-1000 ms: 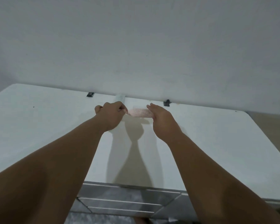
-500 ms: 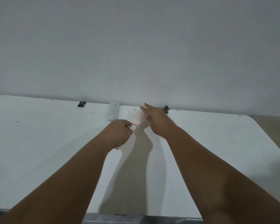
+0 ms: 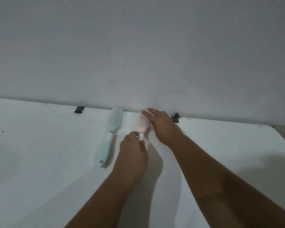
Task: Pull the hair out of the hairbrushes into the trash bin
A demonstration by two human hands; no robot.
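A pale pink hairbrush (image 3: 142,123) lies near the far edge of the white table (image 3: 39,153), bristles up. My left hand (image 3: 133,146) pinches its white collar and covers the handle. My right hand (image 3: 160,125) rests over the right side of the brush head, fingers stretched out flat. A mint-green hairbrush (image 3: 113,129) lies just to the left, handle pointing toward me, untouched. No hair is visible in either brush. No trash bin is in view.
A plain grey wall (image 3: 138,55) rises right behind the table. Two small black clips (image 3: 79,109) (image 3: 175,117) sit at the table's far edge. The table's right corner (image 3: 276,130) is rounded, with floor beyond it.
The pink brush has been turned from crosswise between my hands to lying lengthwise on the table. My left hand has slid down to its collar. The view has tilted, and the green brush now shows fully.
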